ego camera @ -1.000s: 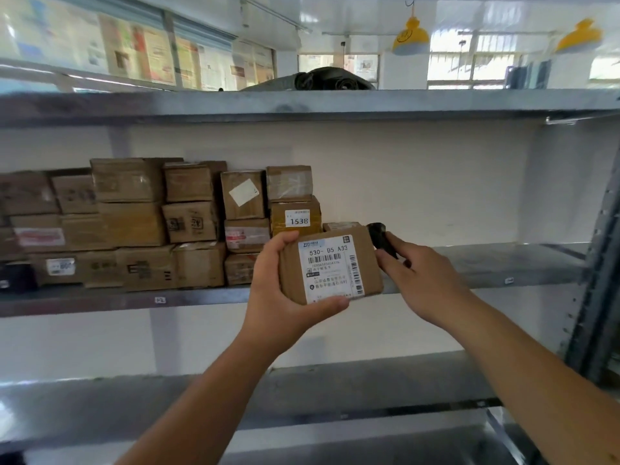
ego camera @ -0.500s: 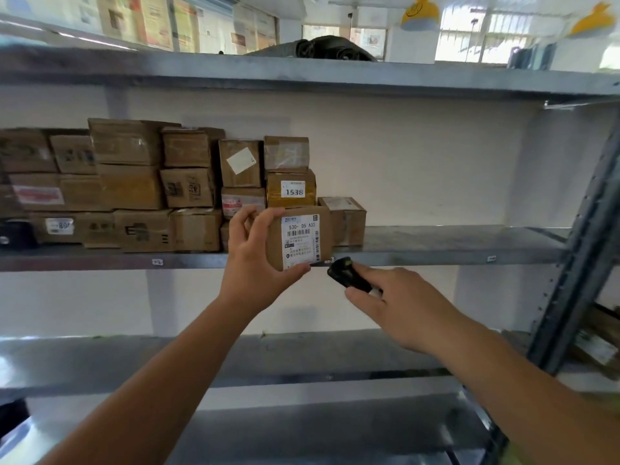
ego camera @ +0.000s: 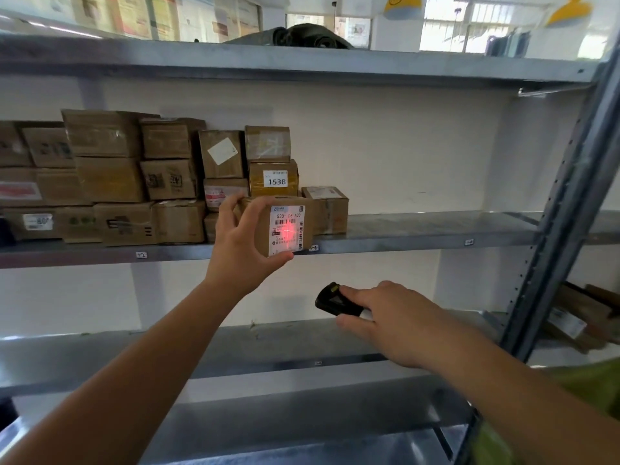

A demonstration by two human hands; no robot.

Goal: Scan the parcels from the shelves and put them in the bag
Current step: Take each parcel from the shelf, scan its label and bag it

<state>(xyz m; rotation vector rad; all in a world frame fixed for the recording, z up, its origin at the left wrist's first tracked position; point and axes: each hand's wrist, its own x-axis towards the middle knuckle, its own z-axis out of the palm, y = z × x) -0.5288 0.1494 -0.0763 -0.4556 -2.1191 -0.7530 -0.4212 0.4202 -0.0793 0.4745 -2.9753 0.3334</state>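
the left hand (ego camera: 245,243) grips a parcel (ego camera: 283,226) up in front of the shelf (ego camera: 419,234), label facing back, a red glow on its barcode. below and right of it, the right hand (ego camera: 392,322) holds a black scanner (ego camera: 330,299), aimed up at the label. more boxes (ego camera: 134,182) sit stacked left of the parcel.

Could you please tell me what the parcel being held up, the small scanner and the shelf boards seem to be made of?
The parcel looks like brown corrugated cardboard, matte, with a white paper label lit by a red scan glow. The scanner appears to be black plastic, slightly glossy; too small to say more. The shelf board looks like galvanised sheet steel: grey, dully reflective.
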